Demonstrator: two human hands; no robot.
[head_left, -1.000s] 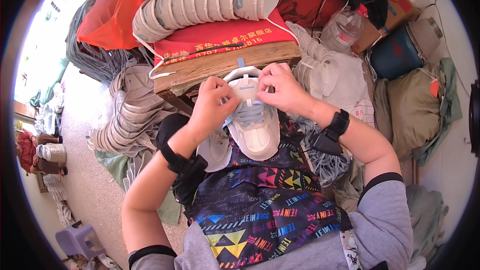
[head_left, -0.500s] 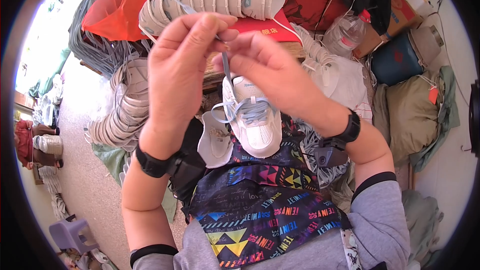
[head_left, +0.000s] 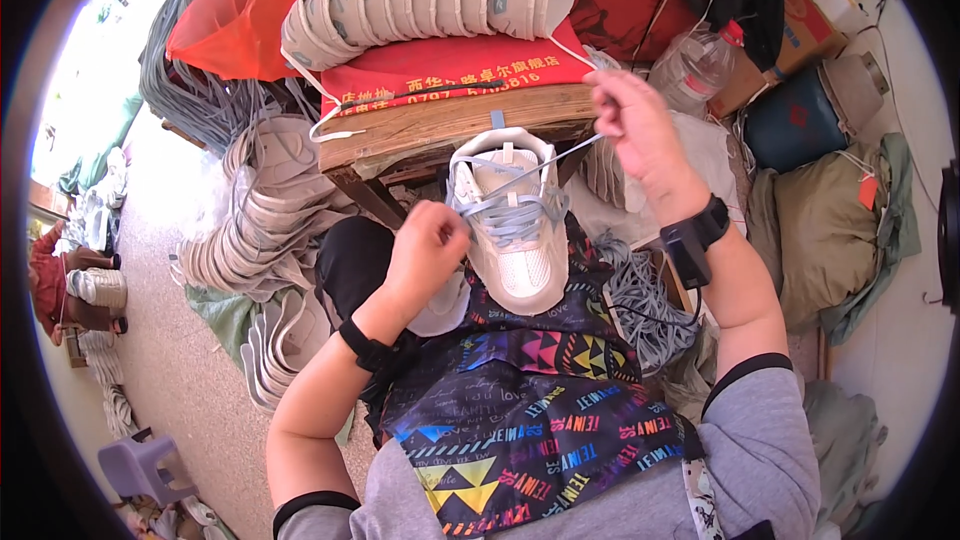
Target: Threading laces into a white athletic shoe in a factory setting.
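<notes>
A white and cream sneaker sits on my lap over a patterned apron, its toe toward me. Blue-grey flat lace crosses its tongue. One lace end runs taut from the shoe up to the right, where my right hand pinches it, raised beside the wooden bench. My left hand is closed at the shoe's left side, fingers curled by the lace; what is in them, if anything, is hidden. Under that hand, a pale shoe piece shows in part.
Ahead stands a wooden bench with a red cloth and a roll of nested shoe uppers. More uppers pile up at left. Grey-blue laces lie at right, near a plastic bottle and a blue container.
My hands were together above the shoe with a lace between them. They have parted: the left came down to the shoe's side, the right moved right, drawing the lace taut.
</notes>
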